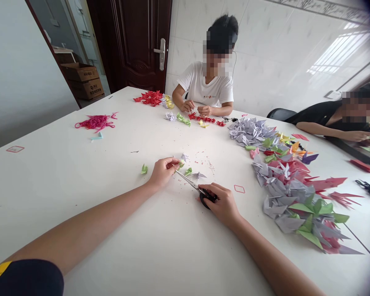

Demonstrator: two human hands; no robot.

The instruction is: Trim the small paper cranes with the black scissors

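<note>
The scissors [189, 183] lie with their long axis diagonal, held above the surface [80, 213], with the black handles at the lower right and the closed or nearly closed blades pointing up and to the left. Far left of the scissors, cardboard cartons [82, 80] stand stacked on the floor beyond the surface's corner, and a tangle of magenta cord [95, 122] lies on the surface. Nearer to the left of the scissors sits a small green paper crane [144, 169]. The left hand [163, 172], just left of the blade tips, is pinching a small paper piece [180, 165] between thumb and forefinger; the piece is yellow-green, and its exact form is too small to tell. The right hand [222, 203] is closed around the scissor handles. Directly beyond the scissors, across the surface, a co-worker in a white T-shirt [205, 84] has both hands together above a row of red paper cranes [205, 119], with a door [135, 41] and a tiled wall [265, 61] behind. Right of the scissors lies a long heap of paper cranes [286, 185] in grey, red and green. Farther right sits a co-worker in black [320, 119].
</note>
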